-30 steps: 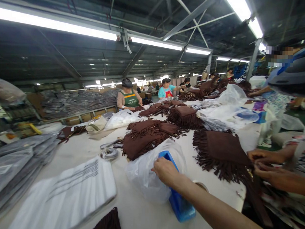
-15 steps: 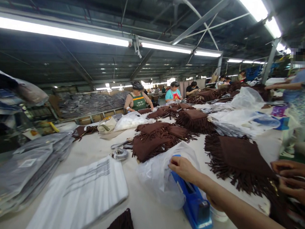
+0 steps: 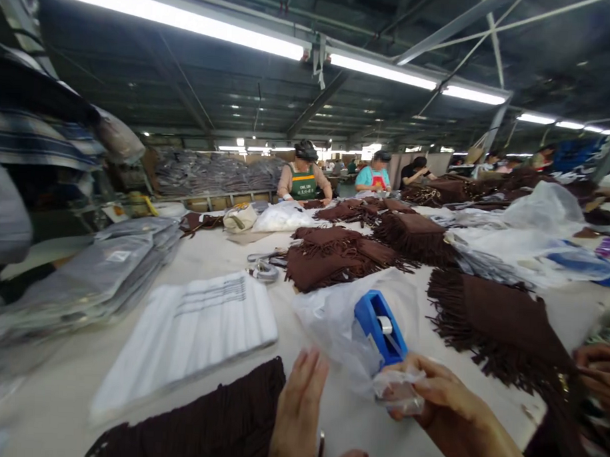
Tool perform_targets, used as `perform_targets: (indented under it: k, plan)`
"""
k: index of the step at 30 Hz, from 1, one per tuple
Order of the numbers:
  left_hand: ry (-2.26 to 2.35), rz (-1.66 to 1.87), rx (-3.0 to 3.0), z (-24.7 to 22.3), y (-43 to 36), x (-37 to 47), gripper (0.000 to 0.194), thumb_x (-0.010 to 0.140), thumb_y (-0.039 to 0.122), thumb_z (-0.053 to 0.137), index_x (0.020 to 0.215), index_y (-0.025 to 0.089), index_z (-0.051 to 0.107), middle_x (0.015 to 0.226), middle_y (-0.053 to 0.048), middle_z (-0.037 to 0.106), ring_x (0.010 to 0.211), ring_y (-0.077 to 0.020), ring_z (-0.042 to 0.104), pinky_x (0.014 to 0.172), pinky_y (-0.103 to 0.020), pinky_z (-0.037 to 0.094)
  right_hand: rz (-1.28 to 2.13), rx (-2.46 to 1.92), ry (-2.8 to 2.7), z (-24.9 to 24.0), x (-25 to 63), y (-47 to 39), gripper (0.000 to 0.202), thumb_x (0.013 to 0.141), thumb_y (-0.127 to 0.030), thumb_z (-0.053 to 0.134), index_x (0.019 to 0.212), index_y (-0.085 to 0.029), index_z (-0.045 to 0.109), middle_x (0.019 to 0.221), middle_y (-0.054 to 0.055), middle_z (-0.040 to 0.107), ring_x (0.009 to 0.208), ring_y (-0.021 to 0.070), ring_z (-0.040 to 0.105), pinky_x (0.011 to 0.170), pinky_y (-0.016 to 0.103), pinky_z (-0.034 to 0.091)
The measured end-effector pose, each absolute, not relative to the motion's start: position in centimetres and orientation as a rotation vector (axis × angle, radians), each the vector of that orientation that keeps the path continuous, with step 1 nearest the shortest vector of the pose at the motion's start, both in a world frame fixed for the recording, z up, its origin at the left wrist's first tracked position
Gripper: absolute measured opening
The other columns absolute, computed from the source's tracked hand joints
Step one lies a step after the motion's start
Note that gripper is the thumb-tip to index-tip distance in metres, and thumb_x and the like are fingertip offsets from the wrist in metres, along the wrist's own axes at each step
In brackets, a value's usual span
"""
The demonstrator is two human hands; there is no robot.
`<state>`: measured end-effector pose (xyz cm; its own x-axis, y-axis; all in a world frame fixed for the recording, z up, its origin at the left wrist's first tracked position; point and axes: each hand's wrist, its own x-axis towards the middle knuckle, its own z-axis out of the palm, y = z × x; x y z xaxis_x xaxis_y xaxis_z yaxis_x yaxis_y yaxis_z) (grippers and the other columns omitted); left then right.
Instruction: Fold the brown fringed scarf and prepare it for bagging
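Observation:
My left hand is at the bottom centre, fingers stretched, beside a dark brown fringed piece. To its right, my right hand pinches a small crumpled piece of clear plastic at the near end of a blue tape dispenser. The dispenser rests on a translucent plastic bag. A stack of white bags with dark print lies to the left.
Grey bagged goods are piled at the left. Brown fringed bags and white plastic spread over the table. Another person's hand is at the right edge. People work across the table.
My left hand and more of the brown fringed piece have come into view. My right hand has moved from the dispenser's far end to its near end and now grips clear plastic. The view has shifted.

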<state>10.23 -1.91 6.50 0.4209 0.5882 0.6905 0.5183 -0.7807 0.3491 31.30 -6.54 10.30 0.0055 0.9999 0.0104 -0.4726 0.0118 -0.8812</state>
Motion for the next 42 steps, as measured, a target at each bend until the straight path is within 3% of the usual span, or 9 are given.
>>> perform_targets:
  k: [2,5,8,10,15,22,31,36,42]
  plan:
    - [0.845,1.370,2.557,6.9,-1.3,11.2,0.062,0.079,0.041,0.060,0.132,0.016,0.039,0.134,-0.016,0.047,0.131,-0.0311,0.034,0.105,-0.048,0.035,1.423,-0.803,-0.846,10.2,30.2,-7.0,0.018,0.067,-0.036,0.067,0.066,-0.019,0.061,0.081,0.005,0.066,0.070,0.0160,0.057,0.066,0.028,0.044]
    - [0.658,1.162,2.373,8.0,-1.4,10.8,0.025,0.085,0.036,0.052,0.096,0.016,0.063,0.100,-0.011,0.065,0.104,-0.0229,0.057,0.088,-0.033,0.046,1.464,-0.762,-0.854,9.8,29.1,-7.2,0.019,0.068,-0.038,0.065,0.064,-0.020,0.062,0.071,0.003,0.061,0.065,0.0163,0.055,0.065,0.029,0.044]
    - [0.805,0.742,1.890,8.7,-2.5,9.1,0.035,0.085,0.043,0.047,0.069,0.015,0.059,0.062,-0.001,0.054,0.056,-0.0102,0.050,0.054,-0.021,0.039,1.490,-0.840,-0.853,9.1,28.3,-6.9,0.017,0.065,-0.036,0.067,0.064,-0.020,0.063,0.067,0.002,0.060,0.064,0.0154,0.053,0.064,0.028,0.042]
    - [0.920,0.561,1.675,8.7,-3.2,7.7,0.037,0.079,0.049,0.048,0.065,0.015,0.054,0.055,0.003,0.044,0.050,-0.0081,0.039,0.048,-0.021,0.030,1.535,-0.901,-0.824,8.5,27.7,-6.5,0.019,0.060,-0.035,0.070,0.072,-0.021,0.064,0.071,0.003,0.064,0.065,0.0155,0.055,0.064,0.028,0.041]
    - [1.150,0.480,1.700,7.2,-4.3,4.5,0.028,0.072,0.042,0.047,0.060,0.017,0.047,0.058,0.004,0.037,0.057,-0.0093,0.032,0.052,-0.023,0.022,1.608,-1.067,-0.959,6.9,24.5,-5.6,0.045,0.052,-0.040,0.074,0.091,-0.021,0.064,0.080,0.003,0.066,0.073,0.0184,0.059,0.061,0.027,0.042]
    - [1.380,0.538,1.490,5.4,-5.9,-0.1,0.030,0.064,0.046,0.060,0.068,0.016,0.057,0.057,0.005,0.040,0.055,-0.0094,0.033,0.050,-0.022,0.022,1.446,-1.221,-1.232,3.7,18.7,-4.4,0.036,0.065,-0.054,0.067,0.071,-0.019,0.062,0.052,-0.004,0.050,0.047,0.0090,0.040,0.046,0.022,0.031]
    - [1.606,0.959,1.398,5.6,-5.2,-4.0,0.032,0.074,0.041,0.046,0.063,0.015,0.062,0.060,0.000,0.056,0.061,-0.0130,0.047,0.061,-0.024,0.035,1.432,-1.243,-1.274,3.8,15.7,-2.4,0.030,0.064,-0.049,0.065,0.076,-0.021,0.064,0.064,0.001,0.060,0.064,0.0177,0.053,0.060,0.028,0.040]
    - [1.661,0.986,1.391,6.1,-5.3,-3.8,0.031,0.074,0.046,0.052,0.078,0.017,0.060,0.074,-0.003,0.062,0.072,-0.0168,0.054,0.067,-0.027,0.040,1.557,-1.201,-1.124,3.9,14.5,-2.3,0.033,0.061,-0.049,0.070,0.075,-0.020,0.062,0.063,0.000,0.059,0.056,0.0132,0.049,0.053,0.024,0.038]
    - [1.679,0.960,1.798,5.2,-6.3,-0.7,0.025,0.064,0.019,0.054,0.088,0.016,0.054,0.090,-0.007,0.058,0.088,-0.0222,0.053,0.081,-0.036,0.040,1.327,-1.261,-1.313,4.1,13.2,-3.2,0.034,0.067,-0.054,0.063,0.073,-0.021,0.061,0.063,-0.002,0.056,0.058,0.0137,0.049,0.056,0.024,0.040]
